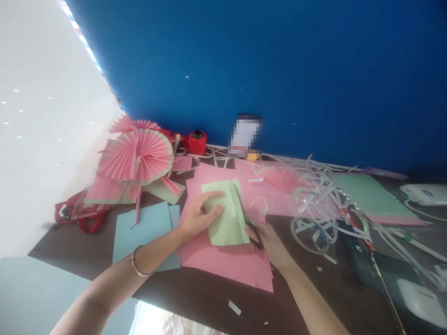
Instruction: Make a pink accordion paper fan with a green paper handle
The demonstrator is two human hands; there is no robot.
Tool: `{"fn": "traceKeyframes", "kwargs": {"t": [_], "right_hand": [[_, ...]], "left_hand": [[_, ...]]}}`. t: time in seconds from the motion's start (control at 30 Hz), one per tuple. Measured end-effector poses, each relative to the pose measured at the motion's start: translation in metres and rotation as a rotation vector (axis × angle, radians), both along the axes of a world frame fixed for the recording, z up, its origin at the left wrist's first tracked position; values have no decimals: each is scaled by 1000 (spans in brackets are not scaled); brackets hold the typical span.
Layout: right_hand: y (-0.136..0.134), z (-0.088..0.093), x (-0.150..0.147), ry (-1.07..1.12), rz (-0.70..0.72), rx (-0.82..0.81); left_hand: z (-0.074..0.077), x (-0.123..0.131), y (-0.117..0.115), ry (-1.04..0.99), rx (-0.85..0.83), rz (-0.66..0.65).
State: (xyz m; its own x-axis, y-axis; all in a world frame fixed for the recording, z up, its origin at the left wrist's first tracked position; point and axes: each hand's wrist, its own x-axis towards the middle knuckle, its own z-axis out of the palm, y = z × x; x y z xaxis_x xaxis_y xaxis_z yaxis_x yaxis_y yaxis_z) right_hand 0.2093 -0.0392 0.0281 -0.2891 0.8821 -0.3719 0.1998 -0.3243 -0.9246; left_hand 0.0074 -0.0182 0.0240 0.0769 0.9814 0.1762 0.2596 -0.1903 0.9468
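Two hands of mine bracket the pale green paper [225, 230], which lies straight in front of me between them, its long axis running away from me and its far end leaning a little to the left. My left hand [202, 211] rests on the paper's left part, fingers loosely spread and thumb held apart, pressing down rather than gripping. My right hand [267, 239] is curled around the handles of the scissors [253, 228], just off the paper's near right side; how far the handles are parted I cannot tell. The blades point away from me and slant left over the paper's right part, close to its right edge and roughly along its length, so the right hand is nearer to that edge and the left to the opposite one. Whether the blades have the paper between them is too soft to make out. Beneath the paper spread pink sheets [226, 263], with blue sheets [139, 230] just beside them to the left, partly under my forearm. Farther out, a pleated pink rosette [157, 156] stands to the far left, and a tangle of white strips [326, 193] lies to the right on the dark table [188, 291].
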Motion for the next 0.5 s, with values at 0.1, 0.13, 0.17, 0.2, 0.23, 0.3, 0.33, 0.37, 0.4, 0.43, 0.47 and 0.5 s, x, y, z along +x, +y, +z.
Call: {"fn": "traceKeyframes", "kwargs": {"t": [0.1,0.13,0.17,0.2,0.23,0.3,0.33,0.37,0.4,0.43,0.47,0.5], "right_hand": [[1,0,2,2,36,22],[2,0,3,8,47,32],[2,0,3,15,59,40],[2,1,3,25,68,48],[2,1,3,37,73,53],[2,3,3,57,79,54],[2,4,3,65,84,50],[2,4,3,71,89,48],[2,5,2,77,100,45],[1,5,2,82,108,42],[1,6,2,83,114,40],[1,6,2,81,114,38]], "left_hand": [[1,1,-1,6,-9,-24],[1,1,-2,-1,-11,-32],[0,1,-2,-10,-13,-42],[-1,1,-2,-21,-14,-55],[-2,1,-2,-32,-16,-67],[-4,1,-2,-44,-19,-91],[-4,1,-2,-46,-20,-102],[-4,1,-2,-45,-20,-109],[-4,1,-2,-43,-20,-113],[-4,1,-3,-41,-21,-117],[-3,1,-3,-40,-21,-120],[-3,1,-3,-39,-19,-120]]}}
